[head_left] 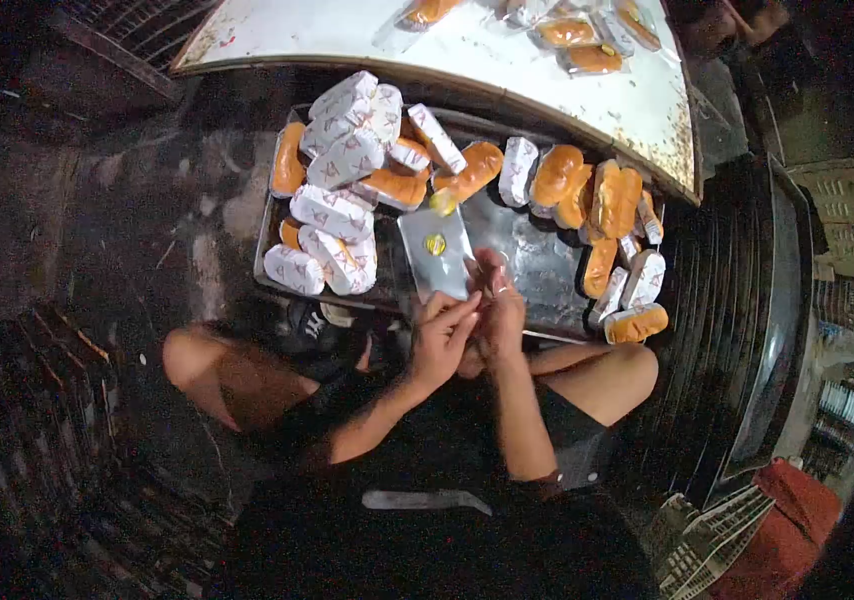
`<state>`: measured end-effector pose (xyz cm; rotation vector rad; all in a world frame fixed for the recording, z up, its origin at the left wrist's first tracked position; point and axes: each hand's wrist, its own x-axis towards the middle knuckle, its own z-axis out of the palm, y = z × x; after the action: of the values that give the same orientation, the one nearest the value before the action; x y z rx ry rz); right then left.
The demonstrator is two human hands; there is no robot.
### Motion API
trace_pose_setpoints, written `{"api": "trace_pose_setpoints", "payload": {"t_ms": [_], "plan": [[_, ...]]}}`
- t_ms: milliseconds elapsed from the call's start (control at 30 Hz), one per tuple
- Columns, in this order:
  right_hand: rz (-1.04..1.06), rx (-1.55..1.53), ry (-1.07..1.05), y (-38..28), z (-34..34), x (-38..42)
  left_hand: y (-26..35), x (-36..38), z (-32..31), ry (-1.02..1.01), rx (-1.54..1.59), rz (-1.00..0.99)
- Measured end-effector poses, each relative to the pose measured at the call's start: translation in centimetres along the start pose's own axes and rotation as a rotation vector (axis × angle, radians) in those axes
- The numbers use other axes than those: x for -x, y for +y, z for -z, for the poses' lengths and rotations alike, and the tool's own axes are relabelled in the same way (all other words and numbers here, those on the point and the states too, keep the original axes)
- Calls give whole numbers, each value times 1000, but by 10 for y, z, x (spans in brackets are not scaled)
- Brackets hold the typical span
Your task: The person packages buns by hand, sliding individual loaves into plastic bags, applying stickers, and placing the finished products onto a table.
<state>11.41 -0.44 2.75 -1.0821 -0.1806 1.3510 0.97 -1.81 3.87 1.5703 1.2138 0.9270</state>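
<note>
Over the near edge of a metal tray [545, 262], my left hand [441, 342] and my right hand [501, 312] are close together. A clear plastic bag [437, 255] with a small yellow label [435, 244] extends forward from my left hand, its near edge at the fingers. My left hand's fingers are pinched at that edge. My right hand is beside it, blurred, and what its fingers hold cannot be made out. Buns in printed paper [332, 212] lie piled at the tray's left. Bare-looking brown buns [557, 175] and more wrapped ones lie at its right.
Beyond the tray stands a white table [347, 35] with bagged buns [567, 33] on it. Dark stacked trays [692, 300] are at the right. A red cloth [782, 530] and a light crate [702, 550] lie at the lower right. Part of another person shows at top right.
</note>
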Motion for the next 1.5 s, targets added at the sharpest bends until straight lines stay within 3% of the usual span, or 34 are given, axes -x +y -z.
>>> {"api": "trace_pose_setpoints", "payload": {"t_ms": [33,67,100,133,167,233,267,300,333,367,400,433,467,567,633,667,700,733,800,833,867,900,967,1033,1100,1167,1233,1267,1300,1367,1400,1433,1500], "plan": [[80,-246,17,0,-24,0,-8,-4,-4,67,160,-2],[49,-344,-28,-1,-35,11,-28,0,-14,191,550,198],[-166,-346,-146,21,-18,11,-28,-7,-3,247,1087,500],[-287,-372,-256,30,-29,17,-33,-16,19,110,1337,536],[-379,-431,-239,38,-42,29,-40,-23,43,-40,1577,570],[-538,-195,-349,52,-33,1,-84,-26,66,282,1233,592],[-290,64,-270,62,-23,-31,-69,-27,76,429,1242,447],[-38,315,-186,69,-19,-74,-76,-34,90,547,1132,490],[283,383,143,70,-23,-114,-67,-36,100,614,1124,464],[267,480,563,86,-20,-176,-53,-38,110,677,1116,435],[137,495,655,120,10,-247,-41,-37,116,677,1110,417],[169,243,558,91,-20,-242,-31,-34,118,663,1180,424],[52,451,810,68,-42,-226,-26,-33,123,652,1249,432],[34,42,505,73,-26,-244,-31,-28,134,596,1498,319],[107,456,406,62,-4,-240,-27,-36,139,616,1529,350],[258,388,490,36,-30,-185,-25,-39,141,611,1602,342],[431,486,320,62,24,-209,-26,-41,142,606,1673,331],[363,239,102,38,6,-149,-30,-43,144,610,1744,299],[155,347,-93,19,2,-68,-42,-49,143,639,1762,279],[194,386,-183,14,-11,-36,-47,-51,139,652,1775,263],[32,644,-194,11,-11,-14,-43,-53,128,666,1779,233],[139,621,-358,2,-33,5,-39,-53,115,648,1781,265],[422,945,-488,-18,-59,16,-28,-55,97,545,1542,196],[565,1012,-407,-16,-54,20,-21,-52,91,551,1384,142],[521,936,-378,-11,-53,27,-19,-45,88,375,1452,85],[459,865,-341,-9,-57,34,-16,-37,77,381,1299,200],[98,742,-219,-15,-73,37,-16,-35,67,234,1467,336],[161,681,-359,1,-63,35,-17,-34,73,218,1461,408],[220,860,-524,7,-55,36,-21,-30,74,224,1459,413],[275,734,-461,24,-50,36,-32,-20,76,214,1352,468],[271,730,-463,25,-56,36,-26,-16,64,317,1259,636],[230,679,-442,22,-63,37,-14,-13,57,411,1109,658],[201,627,-418,19,-66,36,-20,-17,76,368,1305,680]]}}
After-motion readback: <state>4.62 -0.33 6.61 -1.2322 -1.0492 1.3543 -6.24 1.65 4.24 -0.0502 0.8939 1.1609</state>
